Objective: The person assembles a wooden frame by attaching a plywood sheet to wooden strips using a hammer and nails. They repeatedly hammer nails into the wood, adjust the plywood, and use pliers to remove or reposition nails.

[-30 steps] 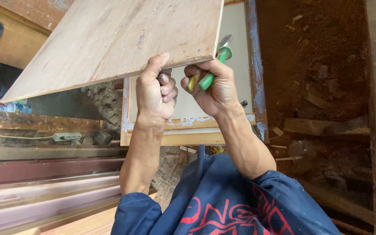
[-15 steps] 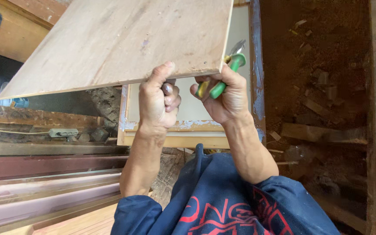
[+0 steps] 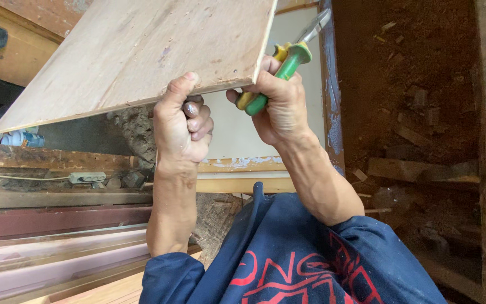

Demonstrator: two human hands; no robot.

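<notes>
A large plywood board (image 3: 142, 50) is held up at a tilt across the upper left of the head view. My left hand (image 3: 182, 126) grips its lower edge, thumb on the top face and fingers curled beneath. My right hand (image 3: 279, 104) is closed around a pair of pliers (image 3: 279, 70) with green and yellow handles, right at the board's lower right corner. The metal jaws (image 3: 316, 25) stick out past the board's right edge. Both forearms come out of dark blue sleeves with red print (image 3: 288, 264).
Behind the board stands a pale panel in a wooden frame (image 3: 237, 166) with a blue-stained edge. Stacked timber planks (image 3: 57, 225) lie at the left, with a white power strip (image 3: 88, 178) on them. Red-brown earth with wood scraps (image 3: 417, 112) fills the right.
The board has shifted slightly right and lower in view. My right hand with the pliers has moved up to the board's corner, and the jaws now show beyond its edge.
</notes>
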